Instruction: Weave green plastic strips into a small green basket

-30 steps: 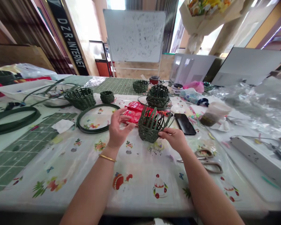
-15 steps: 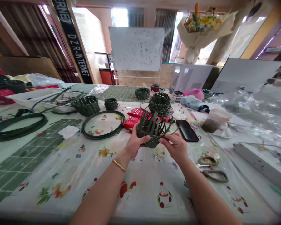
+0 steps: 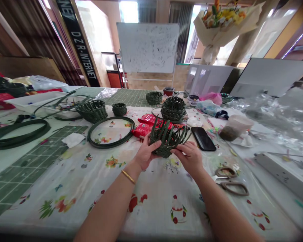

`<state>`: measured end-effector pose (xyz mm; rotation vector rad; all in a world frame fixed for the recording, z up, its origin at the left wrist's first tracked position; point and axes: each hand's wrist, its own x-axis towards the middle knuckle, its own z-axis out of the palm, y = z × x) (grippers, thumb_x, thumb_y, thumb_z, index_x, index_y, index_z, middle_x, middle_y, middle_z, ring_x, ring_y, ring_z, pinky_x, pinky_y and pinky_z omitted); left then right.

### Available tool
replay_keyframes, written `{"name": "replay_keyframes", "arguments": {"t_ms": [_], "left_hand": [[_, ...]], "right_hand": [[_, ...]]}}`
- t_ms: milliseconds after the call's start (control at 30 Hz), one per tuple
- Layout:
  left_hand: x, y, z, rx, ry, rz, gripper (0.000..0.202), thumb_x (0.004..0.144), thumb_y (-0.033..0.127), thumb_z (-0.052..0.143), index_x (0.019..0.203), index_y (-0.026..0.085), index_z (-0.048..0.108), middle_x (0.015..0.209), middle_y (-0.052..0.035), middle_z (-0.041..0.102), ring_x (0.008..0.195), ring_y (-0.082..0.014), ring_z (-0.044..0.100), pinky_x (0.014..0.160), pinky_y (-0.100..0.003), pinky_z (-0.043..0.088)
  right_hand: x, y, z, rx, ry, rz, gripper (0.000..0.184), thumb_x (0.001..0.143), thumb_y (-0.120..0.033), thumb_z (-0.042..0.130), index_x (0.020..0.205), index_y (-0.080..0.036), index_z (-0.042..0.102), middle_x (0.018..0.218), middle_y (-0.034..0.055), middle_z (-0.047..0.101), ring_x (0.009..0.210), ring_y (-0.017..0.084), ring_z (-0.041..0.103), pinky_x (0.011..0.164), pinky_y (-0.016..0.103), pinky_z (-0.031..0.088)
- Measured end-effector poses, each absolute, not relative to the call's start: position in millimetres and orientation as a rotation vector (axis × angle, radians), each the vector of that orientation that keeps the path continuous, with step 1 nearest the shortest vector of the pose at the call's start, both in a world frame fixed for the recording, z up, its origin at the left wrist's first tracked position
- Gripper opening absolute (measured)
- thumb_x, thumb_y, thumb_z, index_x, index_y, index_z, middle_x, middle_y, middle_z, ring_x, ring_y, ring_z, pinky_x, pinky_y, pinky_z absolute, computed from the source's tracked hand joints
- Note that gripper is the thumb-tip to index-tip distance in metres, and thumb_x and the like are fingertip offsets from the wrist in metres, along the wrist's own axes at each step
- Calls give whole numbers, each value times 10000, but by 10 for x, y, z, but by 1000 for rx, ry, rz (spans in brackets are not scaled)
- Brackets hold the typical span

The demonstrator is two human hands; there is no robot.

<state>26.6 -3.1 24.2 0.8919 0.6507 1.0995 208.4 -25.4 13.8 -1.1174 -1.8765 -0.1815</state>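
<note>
- Left grip (image 3: 147, 153): closed, fingers wrapped around the left side of a partly woven green basket (image 3: 166, 145).
- Right grip (image 3: 188, 154): closed on the basket's right side, fingertips against the weave.
- Item position: between both grips, over the bench (image 3: 111, 215) (contact with the bench cannot be confirmed). Woven lower band holds; upright strips stand loose and splayed.
- Handling, in this inspector's judgement: bracing the woven band from both sides is sound, as it leaves the loose strips free and keeps the weave from slackening.
- Beyond the grips: woven basket (image 3: 173, 109), upright, interior not visible; small woven basket (image 3: 119, 109), contents not visible.
- Left of the left grip: green hoop (image 3: 111, 117) lying flat; white tray (image 3: 22, 100) holding long green strips (image 3: 62, 104).
- Right of the right grip: plastic tub (image 3: 236, 122) with dark contents (image 3: 227, 133) (material cannot be identified); black phone (image 3: 203, 138).
</note>
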Motion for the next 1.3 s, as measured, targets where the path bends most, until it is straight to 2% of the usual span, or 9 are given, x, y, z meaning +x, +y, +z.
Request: {"name": "replay_keyframes", "arguments": {"t_ms": [167,267,367,433,567,733,867,1000,1300], "left_hand": [[239,15,229,965,686,1086,596,720,292,700,1214,299,369,1225,-61,500,924,-194,605,715,-395,555],[222,49,201,1211,1040,1308,701,673,307,735,1255,268,347,1281,-108,447,957,-205,595,775,-408,537],[202,61,165,1861,1278,1641,442,708,251,703,1099,201,503,1174,-104,532,995,-210,582,857,-392,504],[199,41,152,2408,1071,1534,208,803,213,599,1009,199,576,1101,-79,601,1033,-192,581,907,-353,483],[213,-36,177,2738,1118,1164,354,817,315,585,1155,211,564,1306,-113,508,1004,-211,616,831,-329,520],[218,-144,291,2721,1322,829,610,677,505,677,1230,302,520,1350,-140,433,991,-273,607,809,-425,504],[254,-188,302,2821,1362,756,820,548,523,759,1282,314,462,1284,-150,443,1211,-360,417,1019,-605,251],[261,-150,227,2837,1289,724,843,552,498,765,1307,307,441,1226,-148,426,1314,-380,244,1049,-631,143],[202,-8,148,2847,1234,935,677,540,490,775,1177,371,581,1085,-99,490,1225,-368,326,1038,-662,36]], "right_hand": [[2082,-235,110,-1138,-1891,-94,202,815,-325,616,666,-189,634,537,-14,537,550,127,473,637,285,371],[2096,-221,101,-1164,-1888,-144,220,825,-327,602,653,-192,622,526,-15,520,553,132,467,637,288,371],[2110,-204,94,-1191,-1861,-192,210,822,-322,606,660,-189,609,527,-13,533,549,134,472,643,293,376],[2116,-201,99,-1207,-1858,-186,197,822,-320,608,673,-190,604,541,-10,565,556,136,488,654,295,382],[2113,-236,141,-1276,-1885,-161,194,826,-333,599,686,-198,602,566,-12,611,559,135,514,694,307,379],[2084,-313,242,-1378,-1886,-58,234,831,-343,581,648,-197,581,541,-22,582,576,135,520,682,294,366],[2072,-333,301,-1466,-1822,43,271,821,-355,580,602,-196,551,532,-29,554,576,129,505,633,267,356],[2068,-332,301,-1542,-1780,193,294,814,-358,575,572,-197,529,507,-42,514,522,115,462,558,247,334],[2073,-279,208,-1400,-1769,175,176,815,-329,577,693,-205,606,604,-3,587,591,145,525,563,262,384]]}}
